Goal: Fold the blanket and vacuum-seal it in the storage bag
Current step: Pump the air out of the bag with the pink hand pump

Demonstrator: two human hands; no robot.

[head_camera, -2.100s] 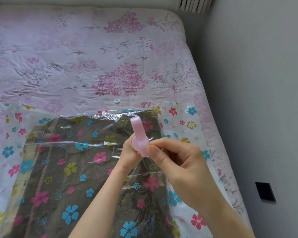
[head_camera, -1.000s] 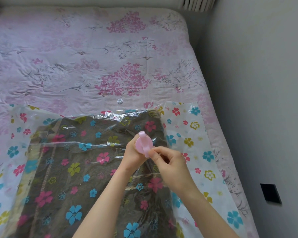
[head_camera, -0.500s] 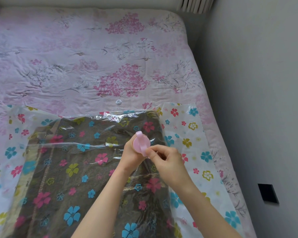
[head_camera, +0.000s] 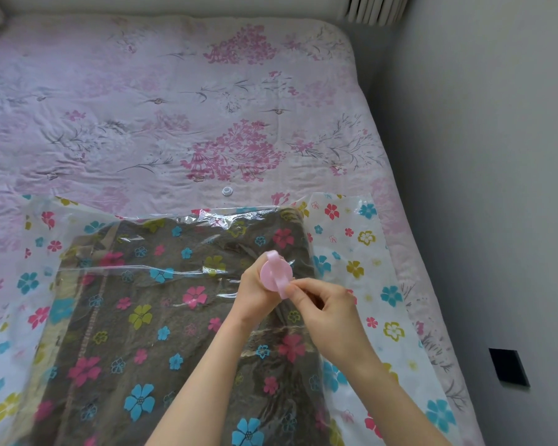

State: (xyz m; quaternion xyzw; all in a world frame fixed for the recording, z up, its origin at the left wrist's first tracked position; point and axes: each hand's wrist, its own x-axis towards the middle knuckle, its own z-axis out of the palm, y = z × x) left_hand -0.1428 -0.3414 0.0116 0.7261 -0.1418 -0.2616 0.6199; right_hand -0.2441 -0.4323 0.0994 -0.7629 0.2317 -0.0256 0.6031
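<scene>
Brown blanket [head_camera: 149, 320] blurred beneath bag [head_camera: 351, 249]

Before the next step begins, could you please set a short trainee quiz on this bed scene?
1. True or false: the folded blanket already lies inside the storage bag.
2. Which hand pinches the tab of the pink valve cap: A left hand, B right hand?
3. Fill in: a small clear cap lies on the ____, beyond the bag.

Key: 1 true; 2 B; 3 bedspread.
</scene>
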